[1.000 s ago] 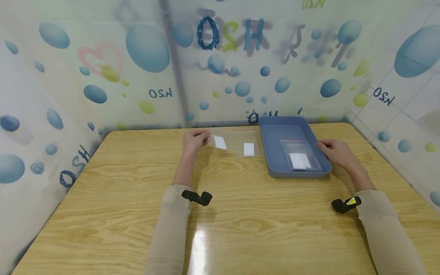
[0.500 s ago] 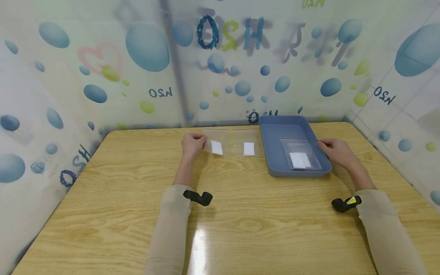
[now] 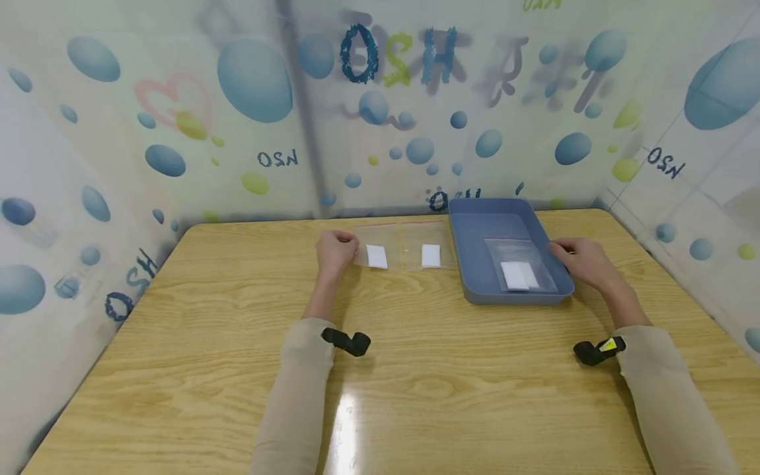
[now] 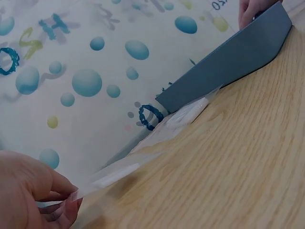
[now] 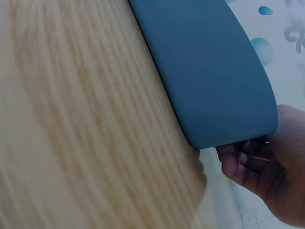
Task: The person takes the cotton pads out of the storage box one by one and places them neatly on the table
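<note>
My left hand (image 3: 336,251) pinches the left edge of a clear zip bag (image 3: 380,235) with a white square inside. In the left wrist view, that bag (image 4: 116,174) slants up from the table toward my fingertips. A second clear bag (image 3: 423,234), also with a white square, lies to its right, beside the tray. My right hand (image 3: 580,258) holds the right rim of the blue-grey tray (image 3: 516,299), its thumb over the edge. Seen from the right wrist, the fingers curl against the tray's outer side. Inside the tray lies another clear bag (image 3: 505,248) with white pieces.
A wooden table (image 3: 427,382) runs under everything, its back edge meeting a wall (image 3: 356,165) printed with blue bubbles. The tray stands near that wall, right of centre. Black wrist cameras sit on both sleeves (image 3: 305,369).
The left bag has come down from a raised tilt to lie almost level beside the second bag, with my left hand lowered slightly. My right hand and the tray have stayed put.
</note>
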`<state>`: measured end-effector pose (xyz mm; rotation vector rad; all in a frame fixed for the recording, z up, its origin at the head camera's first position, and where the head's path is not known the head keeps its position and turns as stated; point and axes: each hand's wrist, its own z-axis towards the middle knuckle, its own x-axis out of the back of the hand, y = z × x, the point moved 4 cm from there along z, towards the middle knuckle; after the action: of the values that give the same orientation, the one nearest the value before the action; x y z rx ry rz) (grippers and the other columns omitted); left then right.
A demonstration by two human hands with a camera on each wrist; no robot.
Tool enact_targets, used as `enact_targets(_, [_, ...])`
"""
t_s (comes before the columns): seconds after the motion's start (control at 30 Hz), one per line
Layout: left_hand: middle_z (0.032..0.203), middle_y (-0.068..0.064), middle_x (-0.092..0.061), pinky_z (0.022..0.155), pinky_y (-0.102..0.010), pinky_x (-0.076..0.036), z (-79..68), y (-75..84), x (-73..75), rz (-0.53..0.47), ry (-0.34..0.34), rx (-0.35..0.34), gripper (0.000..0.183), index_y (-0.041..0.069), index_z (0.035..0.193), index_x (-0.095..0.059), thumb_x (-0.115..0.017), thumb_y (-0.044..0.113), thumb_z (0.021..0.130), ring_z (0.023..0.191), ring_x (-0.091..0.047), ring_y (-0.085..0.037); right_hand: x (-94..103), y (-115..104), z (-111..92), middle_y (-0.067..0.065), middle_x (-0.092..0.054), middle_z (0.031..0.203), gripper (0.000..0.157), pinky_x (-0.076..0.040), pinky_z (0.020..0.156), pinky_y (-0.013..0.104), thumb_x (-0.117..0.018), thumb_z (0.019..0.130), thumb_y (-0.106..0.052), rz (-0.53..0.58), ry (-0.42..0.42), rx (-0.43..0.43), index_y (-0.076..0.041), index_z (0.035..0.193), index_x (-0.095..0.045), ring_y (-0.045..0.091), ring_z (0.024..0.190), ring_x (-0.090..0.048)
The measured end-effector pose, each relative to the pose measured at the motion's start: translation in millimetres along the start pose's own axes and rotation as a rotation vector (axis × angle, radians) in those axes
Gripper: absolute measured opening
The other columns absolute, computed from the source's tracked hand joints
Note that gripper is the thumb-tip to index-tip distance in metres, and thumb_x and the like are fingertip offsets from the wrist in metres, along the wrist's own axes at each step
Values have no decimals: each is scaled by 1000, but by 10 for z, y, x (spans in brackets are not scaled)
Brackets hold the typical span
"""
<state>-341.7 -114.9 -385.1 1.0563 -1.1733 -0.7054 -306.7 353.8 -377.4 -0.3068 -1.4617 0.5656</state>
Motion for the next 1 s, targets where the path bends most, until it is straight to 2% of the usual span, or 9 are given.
enact_targets(0.2, [85,-12,-69,59,-22,-48,-14,-14,-40,32,-7,39,14,-4,99,-75,-66,4,91,67,-62,-16,6,15,2,38,-57,127,52,-43,95,65,-42,109,-29,-5,-1,1,16,132,-56,55,116,-54])
enact_targets(0.47, [90,-15,-72,64,-28,-49,-35,10,-53,99,-10,32,16,-4,97,-77,-64,4,91,77,-63,-23,1,18,10,38,-56,129,52,-43,95,64,-42,109,-29,-2,-2,-5,14,133,-56,54,117,-54])
enact_targets(0.73, [91,-16,-72,63,-29,-47,-44,26,-36,155,-29,37,18,-4,98,-77,-62,5,91,80,-61,-25,8,-4,9,38,-56,128,51,-43,95,65,-42,108,-28,-1,3,1,15,133,-55,55,117,-54])
enact_targets(1.0, [110,-20,-70,83,-41,-54,-35,23,-7,152,-58,79,22,-5,106,-74,-62,10,94,99,-63,-32,3,-17,1,38,-55,129,52,-43,96,65,-42,108,-28,3,-5,-11,16,134,-54,55,118,-53])
